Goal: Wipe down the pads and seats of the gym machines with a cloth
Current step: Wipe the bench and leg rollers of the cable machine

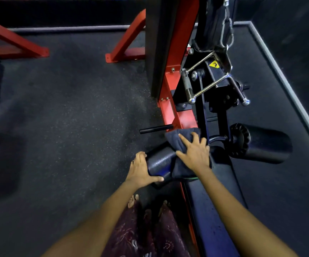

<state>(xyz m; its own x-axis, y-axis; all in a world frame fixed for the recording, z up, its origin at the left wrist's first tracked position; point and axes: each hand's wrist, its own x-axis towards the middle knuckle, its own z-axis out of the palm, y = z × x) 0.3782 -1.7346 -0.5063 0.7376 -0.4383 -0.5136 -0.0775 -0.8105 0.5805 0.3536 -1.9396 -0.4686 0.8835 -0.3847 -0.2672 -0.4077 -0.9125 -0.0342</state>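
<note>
Red machine frame (170, 93), upright on dark speckled floor (66, 108). Long black seat (211, 210) beside it. Right roller pad (263, 143), bare. Left roller pad (159, 162), partly covered by dark cloth (179, 143). Right hand (194, 154), fingers spread flat, presses cloth onto pad. Left hand (140, 171) grips pad's outer end, thumb underneath. Chrome handle (211, 78) hangs above.

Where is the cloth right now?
Low in the middle, the cloth is draped over the left roller pad, under the right hand.
</note>
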